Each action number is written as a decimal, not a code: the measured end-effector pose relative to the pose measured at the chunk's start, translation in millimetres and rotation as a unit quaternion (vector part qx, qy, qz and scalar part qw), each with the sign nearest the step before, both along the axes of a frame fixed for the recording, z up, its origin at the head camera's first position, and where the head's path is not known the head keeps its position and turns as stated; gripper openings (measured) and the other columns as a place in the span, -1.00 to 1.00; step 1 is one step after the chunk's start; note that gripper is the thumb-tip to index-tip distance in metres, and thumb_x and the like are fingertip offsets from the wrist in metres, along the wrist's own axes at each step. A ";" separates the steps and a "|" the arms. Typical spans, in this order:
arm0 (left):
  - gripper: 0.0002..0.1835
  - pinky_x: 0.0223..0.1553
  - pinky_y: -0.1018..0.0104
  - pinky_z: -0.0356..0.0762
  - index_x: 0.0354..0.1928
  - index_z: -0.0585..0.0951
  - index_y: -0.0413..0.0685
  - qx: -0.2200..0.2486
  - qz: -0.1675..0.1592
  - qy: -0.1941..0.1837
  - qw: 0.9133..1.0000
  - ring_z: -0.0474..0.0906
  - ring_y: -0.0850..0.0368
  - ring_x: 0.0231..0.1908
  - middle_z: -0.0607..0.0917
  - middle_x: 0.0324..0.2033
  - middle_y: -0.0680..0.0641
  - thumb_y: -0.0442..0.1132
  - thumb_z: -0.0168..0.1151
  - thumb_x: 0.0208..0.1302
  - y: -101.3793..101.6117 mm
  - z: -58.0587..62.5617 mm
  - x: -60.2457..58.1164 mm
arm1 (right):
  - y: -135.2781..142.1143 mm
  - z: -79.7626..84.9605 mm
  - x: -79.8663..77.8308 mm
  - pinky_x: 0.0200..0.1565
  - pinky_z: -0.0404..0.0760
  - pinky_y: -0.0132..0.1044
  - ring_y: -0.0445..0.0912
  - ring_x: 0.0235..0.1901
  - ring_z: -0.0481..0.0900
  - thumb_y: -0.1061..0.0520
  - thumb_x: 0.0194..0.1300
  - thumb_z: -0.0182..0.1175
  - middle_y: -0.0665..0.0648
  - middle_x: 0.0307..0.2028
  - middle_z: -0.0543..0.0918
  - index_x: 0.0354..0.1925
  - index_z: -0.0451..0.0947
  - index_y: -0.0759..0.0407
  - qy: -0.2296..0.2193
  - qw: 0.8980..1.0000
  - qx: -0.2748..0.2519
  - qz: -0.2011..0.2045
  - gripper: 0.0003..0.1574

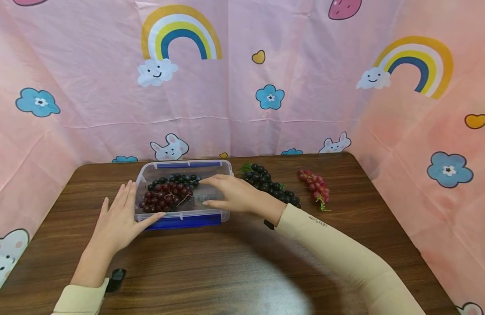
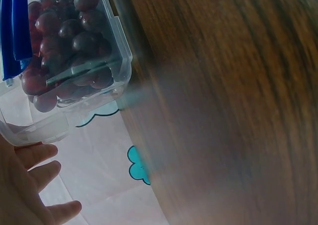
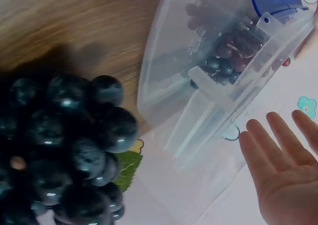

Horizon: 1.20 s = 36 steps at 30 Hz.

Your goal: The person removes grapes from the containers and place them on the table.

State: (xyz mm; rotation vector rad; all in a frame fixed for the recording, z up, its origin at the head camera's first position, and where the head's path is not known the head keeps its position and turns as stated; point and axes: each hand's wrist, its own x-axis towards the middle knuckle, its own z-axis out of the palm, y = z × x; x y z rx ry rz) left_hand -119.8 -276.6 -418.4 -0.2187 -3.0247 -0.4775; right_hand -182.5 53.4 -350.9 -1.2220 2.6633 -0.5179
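A clear plastic box with blue latch flaps holds a bunch of dark red grapes and a bunch of black grapes. My left hand lies along the box's left side, its thumb stretched across the front left corner; nothing is in it. Over the right part of the box is my right hand, fingers extended and empty, the fingertips close to the black grapes inside. In the right wrist view this hand shows its bare palm beside the box wall.
Just right of the box lies another black grape bunch with a green leaf, partly behind my right forearm. Farther right is a red grape bunch with a green stem. A pink patterned cloth borders the wooden table.
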 end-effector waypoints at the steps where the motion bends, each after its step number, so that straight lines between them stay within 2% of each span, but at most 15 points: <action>1: 0.35 0.47 -0.61 -0.34 0.67 -0.25 -0.34 -0.001 -0.001 0.000 1.000 -0.20 -0.43 0.63 -0.11 0.63 -0.49 0.52 0.15 0.34 0.0 0.2 0.1 | -3.2 1.1 -0.6 0.34 0.58 -0.04 0.02 0.45 0.47 -0.17 0.56 0.23 0.14 0.48 0.48 0.57 0.34 0.04 0.000 1.000 0.004 0.004 -0.23; 11: 0.34 0.46 -0.62 -0.32 0.67 -0.25 -0.36 -0.002 -0.005 -0.003 1.000 -0.16 -0.46 0.62 -0.11 0.63 -0.50 0.51 0.14 0.36 0.2 1.5 -0.1 | -43.2 12.6 -6.9 0.26 0.65 -0.15 -0.01 0.43 0.50 -0.19 0.52 0.28 0.15 0.52 0.42 0.60 0.30 -0.01 0.016 0.996 0.083 0.029 -0.16; 21: 0.34 0.47 -0.61 -0.34 0.67 -0.25 -0.36 0.001 -0.006 -0.006 1.000 -0.15 -0.47 0.62 -0.13 0.63 -0.50 0.51 0.14 0.36 -0.7 0.4 -0.2 | -86.6 13.1 -18.0 0.37 0.54 -0.20 -0.06 0.52 0.37 -0.15 0.48 0.34 0.08 0.58 0.33 0.65 0.19 -0.09 0.030 0.986 0.151 0.066 -0.05; 29: 0.35 0.48 -0.59 -0.38 0.66 -0.26 -0.36 0.004 -0.006 -0.011 1.000 -0.18 -0.48 0.62 -0.13 0.62 -0.51 0.51 0.14 0.36 0.2 1.0 -0.7 | -114.4 8.7 -33.3 0.37 0.53 -0.25 -0.11 0.50 0.38 -0.15 0.42 0.40 0.03 0.58 0.31 0.69 0.09 -0.14 0.052 0.971 0.211 0.099 0.07; 36: 0.33 0.49 -0.57 -0.40 0.67 -0.27 -0.35 0.008 -0.007 -0.011 1.000 -0.20 -0.46 0.63 -0.15 0.63 -0.49 0.50 0.14 0.37 -0.8 1.5 -0.5 | -138.2 -1.1 -37.3 0.34 0.55 -0.29 -0.15 0.48 0.39 -0.17 0.44 0.37 0.00 0.59 0.27 0.70 0.01 -0.18 0.086 0.954 0.265 0.115 0.10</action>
